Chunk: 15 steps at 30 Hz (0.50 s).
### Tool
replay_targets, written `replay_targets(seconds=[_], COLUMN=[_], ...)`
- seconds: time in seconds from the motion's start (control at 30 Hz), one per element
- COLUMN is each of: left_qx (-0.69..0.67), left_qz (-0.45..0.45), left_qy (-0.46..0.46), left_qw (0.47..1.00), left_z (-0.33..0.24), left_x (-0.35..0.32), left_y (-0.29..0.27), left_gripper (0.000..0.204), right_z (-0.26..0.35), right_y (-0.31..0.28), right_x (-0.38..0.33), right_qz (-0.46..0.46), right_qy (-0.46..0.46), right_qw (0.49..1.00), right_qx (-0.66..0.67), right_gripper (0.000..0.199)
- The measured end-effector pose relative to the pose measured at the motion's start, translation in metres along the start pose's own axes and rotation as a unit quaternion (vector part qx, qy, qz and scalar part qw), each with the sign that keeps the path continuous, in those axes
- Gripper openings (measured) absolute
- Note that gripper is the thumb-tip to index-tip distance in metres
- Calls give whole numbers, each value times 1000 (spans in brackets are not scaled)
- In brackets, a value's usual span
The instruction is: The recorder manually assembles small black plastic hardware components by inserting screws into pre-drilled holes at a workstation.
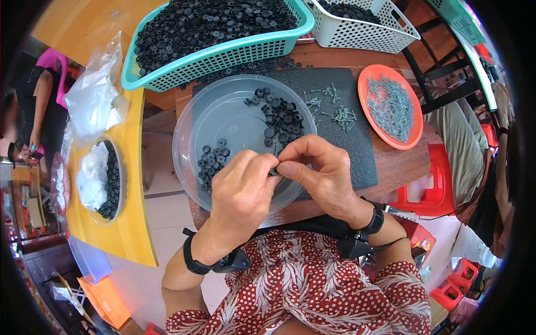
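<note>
Over the front of a clear round plastic tub [215, 92], my two hands meet. My left hand [243, 184] is closed on a small round black rubber-looking piece [273, 172]. Thumb and forefinger of my right hand [324, 173] pinch together right beside that piece; whatever they hold is mostly hidden by the fingers. Inside the tub lie two heaps of similar black pieces, one at the left [211, 162] and a larger one at the right [283, 118]. Loose silver screws [343, 117] are scattered on the dark mat [357, 151] right of the tub.
An orange-red plate [365, 106] of screws stands at the right. Behind the tub are a teal basket [223, 61] heaped with black pieces and a white basket [357, 36]. On the yellow table [137, 223] sit plastic bags [95, 100] and a filled tub [121, 190]. Other people are at both sides.
</note>
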State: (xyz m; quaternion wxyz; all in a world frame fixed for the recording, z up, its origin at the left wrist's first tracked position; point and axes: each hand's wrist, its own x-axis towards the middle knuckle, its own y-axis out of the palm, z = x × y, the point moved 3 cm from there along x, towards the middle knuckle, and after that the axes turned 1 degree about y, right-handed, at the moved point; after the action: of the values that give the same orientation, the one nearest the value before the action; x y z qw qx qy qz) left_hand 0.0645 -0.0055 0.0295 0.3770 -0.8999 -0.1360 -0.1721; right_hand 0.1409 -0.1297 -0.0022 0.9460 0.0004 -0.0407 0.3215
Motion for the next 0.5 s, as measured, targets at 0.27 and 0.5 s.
replay_targets(seconds=[0.27,0.5], left_qx=[-273,-521], left_qz=[-28,-64], left_qy=[-147,-315], left_qw=[950,790], left_z=[17,27], left_x=[-13,-25], left_y=[-1,8], left_gripper=[18,15], right_z=[3,13], right_y=[4,9], right_x=[-2,-4], right_qz=[-12,-22], right_qy=[16,-147], right_qw=[999,985], right_qx=[32,-88], right_gripper=[14,16])
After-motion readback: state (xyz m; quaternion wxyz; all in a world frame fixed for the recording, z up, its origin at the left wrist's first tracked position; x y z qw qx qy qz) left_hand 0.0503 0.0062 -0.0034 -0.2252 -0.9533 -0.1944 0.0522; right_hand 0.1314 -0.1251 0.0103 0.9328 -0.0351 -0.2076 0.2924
